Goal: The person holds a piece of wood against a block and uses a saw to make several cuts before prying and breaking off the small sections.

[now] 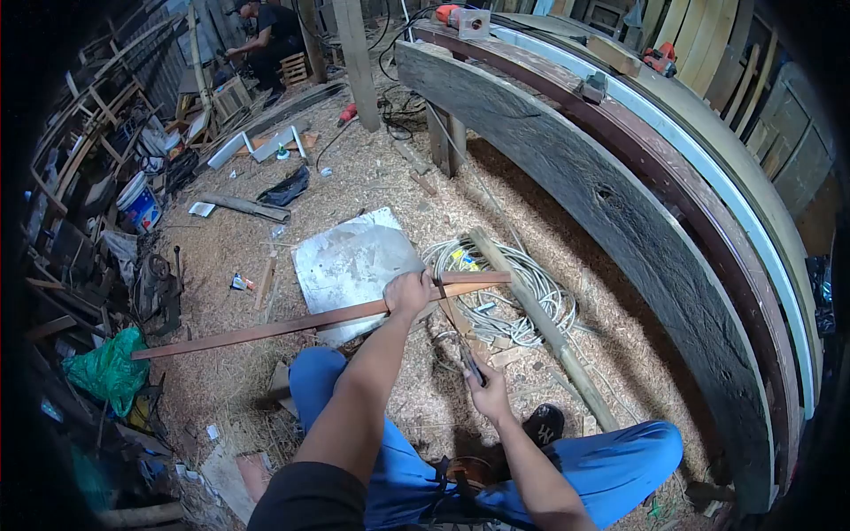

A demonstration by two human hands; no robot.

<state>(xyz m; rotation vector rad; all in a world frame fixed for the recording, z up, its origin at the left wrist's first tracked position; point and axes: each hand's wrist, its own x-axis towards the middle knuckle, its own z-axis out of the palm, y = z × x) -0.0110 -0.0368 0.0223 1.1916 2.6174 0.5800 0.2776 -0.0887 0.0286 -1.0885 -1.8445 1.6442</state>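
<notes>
A long reddish-brown wooden strip (pixel 266 331) runs from the left across to a round wooden pole (pixel 542 327), its right end lying over the pole. My left hand (pixel 409 294) is closed around the strip near that end. In my right hand (pixel 487 391) is the dark handle of a handsaw (pixel 460 332). The saw's narrow brownish blade slants up to the strip, just right of my left fingers. A lighter orange wood piece (pixel 465 289) shows under the strip there. Beneath them lie a grey-white board (pixel 350 252) and a coil of grey cable (pixel 558 305).
A thick curved plank (pixel 584 168) on posts borders the right side, with a red power tool (pixel 660 58) behind it. Sawdust covers the floor. A green plastic bag (pixel 106 372) and scrap wood line the left. Another person (pixel 266 40) sits at the far back.
</notes>
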